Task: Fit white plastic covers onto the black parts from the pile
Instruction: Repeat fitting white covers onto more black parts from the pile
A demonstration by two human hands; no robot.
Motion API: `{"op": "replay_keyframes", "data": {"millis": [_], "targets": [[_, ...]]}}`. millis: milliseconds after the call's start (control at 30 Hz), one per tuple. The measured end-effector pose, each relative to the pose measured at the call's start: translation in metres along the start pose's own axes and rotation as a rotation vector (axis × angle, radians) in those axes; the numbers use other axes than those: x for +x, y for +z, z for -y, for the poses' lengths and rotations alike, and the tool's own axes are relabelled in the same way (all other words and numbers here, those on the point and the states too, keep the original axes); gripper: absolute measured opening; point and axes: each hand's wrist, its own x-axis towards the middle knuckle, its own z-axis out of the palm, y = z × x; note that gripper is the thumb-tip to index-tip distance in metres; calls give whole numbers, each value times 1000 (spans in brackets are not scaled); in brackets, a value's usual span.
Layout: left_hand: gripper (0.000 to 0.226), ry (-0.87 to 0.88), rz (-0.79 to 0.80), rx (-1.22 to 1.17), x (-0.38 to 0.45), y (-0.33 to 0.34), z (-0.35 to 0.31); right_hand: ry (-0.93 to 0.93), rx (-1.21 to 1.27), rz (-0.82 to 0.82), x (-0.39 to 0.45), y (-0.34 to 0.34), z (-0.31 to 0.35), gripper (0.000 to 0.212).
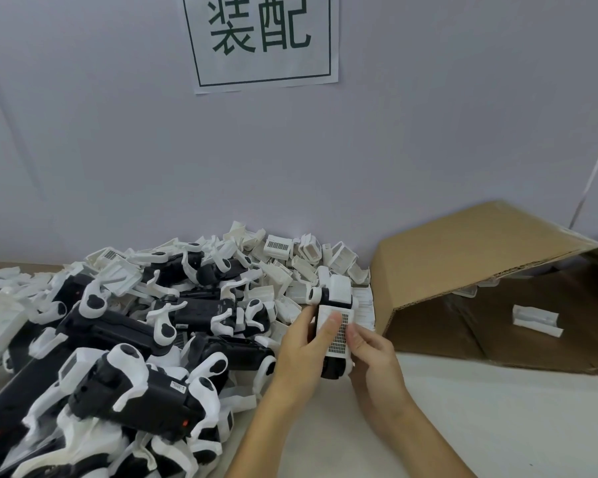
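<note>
We hold one black part (330, 369) upright between our two hands, with a white cover (337, 331) lying on its near face; the cover's gridded patch faces us and a rounded white piece caps the part's far end. Beneath our wrists lies a pale tabletop (480, 408), and beyond our fingertips rises a plain grey wall (394, 150) with a paper sign (261, 39) bearing two large dark characters. Our left hand (299, 350) curls around the part's left side, its thumb pressing flat on the cover. Our right hand (372, 353) grasps the right edge, fingers bent against the cover's grid and the part's lower end. Left of our left hand spreads the pile (118, 339) of black parts and loose white covers, reaching back to the wall. Right of our right hand a cardboard box (463, 257) lies tipped on its side, its opening toward us, with a single white piece (537, 319) inside
</note>
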Motion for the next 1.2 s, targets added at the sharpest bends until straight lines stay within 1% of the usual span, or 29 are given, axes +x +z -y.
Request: {"op": "replay_keyframes", "data": {"millis": [167,233,333,433,500,667,800,900,967,1033,1067,1133,1167,1200], "targets": [[33,22,59,10,0,-5,1,93,131,17,-1,-2,3,37],[31,45,69,40,0,-6,2,132,192,44,-2,-3,6,42],[29,74,58,78,0,-7,2,165,237,70,-3,-5,8,44],[28,69,38,56,0,-5,2,170,187,77,-4,-4,8,41],[24,76,26,62,0,-5,3,162,140,79,-4,-2,9,42],[27,86,18,131,3,-4,7,174,156,44,-1,-4,9,45],[10,110,-9,216,3,-3,11,156,106,-5,0,-2,6,49],[6,137,-46,278,4,-2,12,167,104,-28,0,-2,5,46],[6,155,-67,289,4,-2,11,161,98,-2,0,-4,6,42],[9,173,-100,298,4,-2,11,100,35,11,-1,-3,6,36],[10,180,-116,316,4,-2,12,34,-66,-15,-1,-3,4,30],[12,172,-121,369,5,-3,14,-137,-341,-157,-2,-2,0,13],[17,165,-103,389,5,-3,15,-217,-441,-222,-3,-2,-1,10],[23,165,-81,405,5,-3,15,-291,-502,-249,-4,-2,-3,13]]}}
